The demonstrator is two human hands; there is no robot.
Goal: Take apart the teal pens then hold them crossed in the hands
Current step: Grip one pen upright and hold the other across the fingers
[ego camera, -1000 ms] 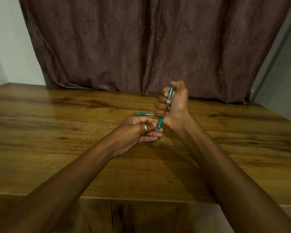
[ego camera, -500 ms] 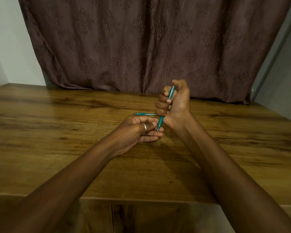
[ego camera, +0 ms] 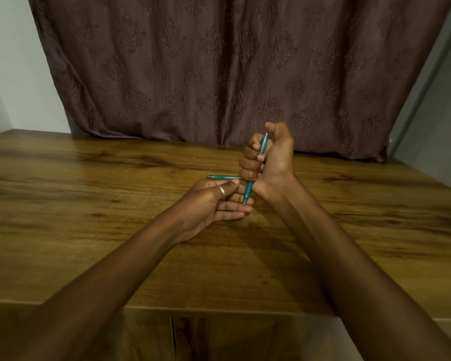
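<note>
The crossing of the pens is judged to be the step in hand, with the taking apart seemingly done, since each pen is seen whole and separate. The right hand is clenched in a fist round the upright pen, whose tip is pointed down just above the outstretched fingers of the left hand. The level pen is seen along the far side of the left thumb, its other end hidden behind the right fist. Whether it is pinched by the left hand or merely laid on the counter cannot be told. For a clean cross, the level pen should be gripped firmly near its middle and brought against the upright pen's shaft below the right fist, so that the two meet at a clear angle in the open. Both pens are slim, teal and slightly translucent, with narrow pointed tips. Being smooth, they are judged likely to roll or slip in a loose grip.
</note>
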